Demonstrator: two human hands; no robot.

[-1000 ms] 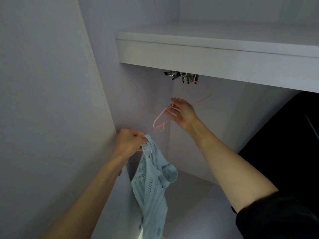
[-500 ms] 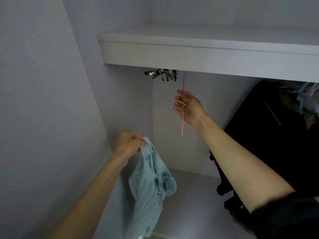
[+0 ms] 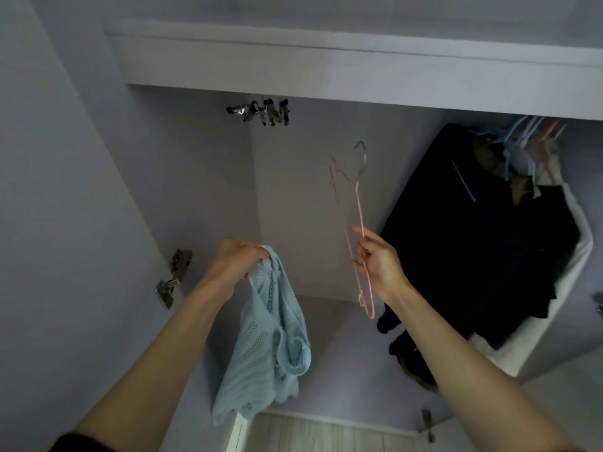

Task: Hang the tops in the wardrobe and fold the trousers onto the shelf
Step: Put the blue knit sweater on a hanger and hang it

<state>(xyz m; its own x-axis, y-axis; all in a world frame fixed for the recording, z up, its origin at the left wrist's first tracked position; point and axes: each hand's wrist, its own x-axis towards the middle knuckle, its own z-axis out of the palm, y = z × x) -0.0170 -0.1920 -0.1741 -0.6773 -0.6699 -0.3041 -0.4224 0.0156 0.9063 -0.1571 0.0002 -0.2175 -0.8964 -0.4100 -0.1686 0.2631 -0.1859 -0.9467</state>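
Pale-blue knit top (image 3: 270,334) dangles nearest, bunched at its neckline in the left hand (image 3: 233,264), fingers curled round the fabric. Beside it the right hand (image 3: 378,264) pinches a pink wire hanger (image 3: 360,223), which a moment ago hung under the shelf (image 3: 326,63) and is now pulled free (hook pointing upward). Threading the top likely comes next. Farther back, dark garments (image 3: 483,230) hang.

You hold a pale blue top (image 3: 267,334) knitted with rows of small eyelet holes and a thin pink hanger (image 3: 360,243) with a grey metal hook, inside a pale lilac-white wardrobe (image 3: 326,60) where black garments (image 3: 473,243) hang on blue and pink hangers (image 3: 525,132).
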